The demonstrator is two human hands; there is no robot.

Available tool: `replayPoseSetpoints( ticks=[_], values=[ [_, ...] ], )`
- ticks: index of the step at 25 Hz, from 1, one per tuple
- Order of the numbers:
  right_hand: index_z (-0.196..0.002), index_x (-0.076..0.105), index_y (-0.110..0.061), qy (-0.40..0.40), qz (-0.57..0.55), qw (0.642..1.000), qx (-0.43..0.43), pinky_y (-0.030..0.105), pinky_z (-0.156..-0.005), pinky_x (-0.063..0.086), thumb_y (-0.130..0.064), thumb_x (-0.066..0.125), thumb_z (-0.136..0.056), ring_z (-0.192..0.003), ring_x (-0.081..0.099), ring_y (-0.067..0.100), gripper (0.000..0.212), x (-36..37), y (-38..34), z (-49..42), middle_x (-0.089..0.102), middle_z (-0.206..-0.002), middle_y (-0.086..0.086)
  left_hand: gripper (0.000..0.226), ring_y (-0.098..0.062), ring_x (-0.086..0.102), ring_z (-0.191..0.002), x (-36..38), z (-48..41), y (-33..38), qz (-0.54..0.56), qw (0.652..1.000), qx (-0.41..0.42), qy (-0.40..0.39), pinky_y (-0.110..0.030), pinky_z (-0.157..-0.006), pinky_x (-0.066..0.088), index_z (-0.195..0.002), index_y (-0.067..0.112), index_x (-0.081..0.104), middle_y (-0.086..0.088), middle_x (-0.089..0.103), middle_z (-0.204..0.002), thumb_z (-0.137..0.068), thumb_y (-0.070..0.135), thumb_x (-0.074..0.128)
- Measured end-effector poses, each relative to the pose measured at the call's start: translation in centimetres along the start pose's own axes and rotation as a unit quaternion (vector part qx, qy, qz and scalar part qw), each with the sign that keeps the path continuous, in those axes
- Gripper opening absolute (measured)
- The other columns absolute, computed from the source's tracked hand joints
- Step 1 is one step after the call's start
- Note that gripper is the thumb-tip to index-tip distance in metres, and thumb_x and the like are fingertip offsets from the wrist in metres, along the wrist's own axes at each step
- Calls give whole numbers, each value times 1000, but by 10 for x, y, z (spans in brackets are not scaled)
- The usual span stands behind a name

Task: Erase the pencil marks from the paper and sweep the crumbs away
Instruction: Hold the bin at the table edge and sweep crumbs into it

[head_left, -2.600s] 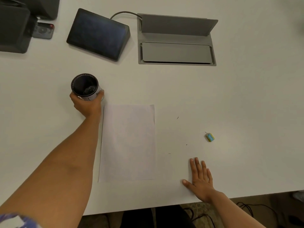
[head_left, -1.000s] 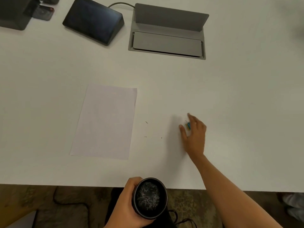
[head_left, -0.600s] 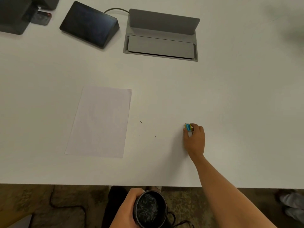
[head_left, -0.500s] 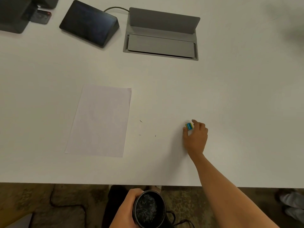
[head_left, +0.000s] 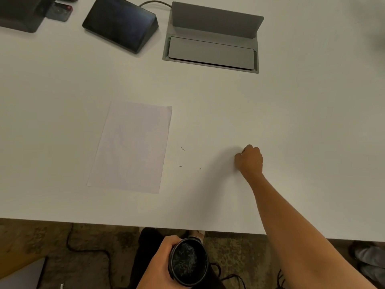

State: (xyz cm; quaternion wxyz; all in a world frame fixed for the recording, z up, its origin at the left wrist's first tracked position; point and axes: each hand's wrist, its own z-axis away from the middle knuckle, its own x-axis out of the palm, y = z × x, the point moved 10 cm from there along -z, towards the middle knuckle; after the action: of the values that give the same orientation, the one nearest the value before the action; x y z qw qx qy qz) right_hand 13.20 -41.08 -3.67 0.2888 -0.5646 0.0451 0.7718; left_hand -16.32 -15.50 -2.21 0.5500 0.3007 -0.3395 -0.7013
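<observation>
A white sheet of paper [head_left: 131, 147] lies flat on the white table [head_left: 208, 97], with no pencil marks that I can make out. A few dark crumbs [head_left: 183, 149] are scattered on the table just right of the sheet. My right hand [head_left: 249, 160] rests on the table right of the crumbs, curled into a fist; the small blue eraser is hidden inside it. My left hand [head_left: 160, 265] grips a black cup [head_left: 187, 260] below the table's near edge, and grey shavings show inside the cup.
At the back stand a dark wedge-shaped screen [head_left: 120, 21], a grey cable box with its lid raised [head_left: 212, 51] and a black device [head_left: 18, 15] at the far left. Cables run over the carpet [head_left: 87, 249] under the table edge.
My left hand carried the cup from beside the paper to below the table's near edge. My right hand reached the eraser, picked it up and has closed into a fist over it.
</observation>
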Motion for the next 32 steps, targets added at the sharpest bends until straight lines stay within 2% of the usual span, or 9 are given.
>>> replayPoseSetpoints(
  ticks=[5,8,13,17,21,25,27,29,32],
  values=[
    [-109,53,1,-42,109,993,-16,35,-75,46,-4,48,-91,-103,55,33,20,7,-15,0,51,-116,18,91,-7,57,-121,-2,-8,4,-47,998,41,-21,-29,-102,48,-130,25,45,16,55,-126,-58,42,97],
    [-114,49,3,-38,146,988,-44,35,-86,46,-1,48,-90,-108,54,32,25,7,-23,0,50,-120,19,90,-10,59,-120,-6,-11,6,-53,997,54,-13,-34,-99,52,-129,19,46,13,57,-126,-57,36,99],
    [-109,51,-6,6,214,970,-114,38,-85,38,-8,48,-91,-102,51,29,18,2,-41,1,56,-109,12,88,-14,59,-119,-10,-11,6,-73,994,78,13,-32,-95,54,-128,17,47,11,57,-125,-57,30,99],
    [-91,61,-12,70,84,973,-203,34,-77,28,-7,51,-90,-92,49,27,11,-9,-64,8,57,-97,6,88,-13,59,-119,-11,-12,4,-72,994,85,14,-31,-95,54,-128,17,47,11,57,-125,-58,29,99],
    [-87,61,-15,33,-95,966,-239,32,-66,46,-21,56,-93,-76,58,19,10,-7,-83,22,62,-84,0,89,-12,58,-120,-12,-14,-2,-62,995,81,18,-30,-94,54,-128,17,47,13,56,-125,-57,31,99],
    [-93,61,-13,-2,-148,945,-293,35,-67,50,-18,51,-96,-75,61,19,12,21,-91,54,68,-84,1,96,-12,56,-123,-17,-14,-17,-52,996,67,25,-32,-97,53,-132,18,42,16,53,-128,-57,35,99],
    [-102,63,-14,-3,-135,941,-310,27,-72,46,-12,46,-97,-83,62,23,17,36,-85,66,69,-91,4,98,-11,56,-123,-21,-13,-26,-48,997,58,30,-31,-98,53,-133,20,41,17,52,-127,-56,37,99],
    [-120,61,-12,-4,-118,936,-333,17,-92,38,-5,42,-96,-107,59,21,31,50,-82,77,67,-115,6,99,-8,55,-123,-23,-12,-32,-43,997,51,37,-29,-98,52,-133,22,39,20,51,-127,-55,38,99],
    [-142,39,-13,-57,-62,904,-418,30,-115,17,-14,27,-98,-140,28,19,45,77,-86,109,39,-148,4,100,-4,53,-124,-26,-12,-35,-38,997,50,49,-26,-100,50,-133,28,37,23,49,-128,-55,37,99]
  ],
)
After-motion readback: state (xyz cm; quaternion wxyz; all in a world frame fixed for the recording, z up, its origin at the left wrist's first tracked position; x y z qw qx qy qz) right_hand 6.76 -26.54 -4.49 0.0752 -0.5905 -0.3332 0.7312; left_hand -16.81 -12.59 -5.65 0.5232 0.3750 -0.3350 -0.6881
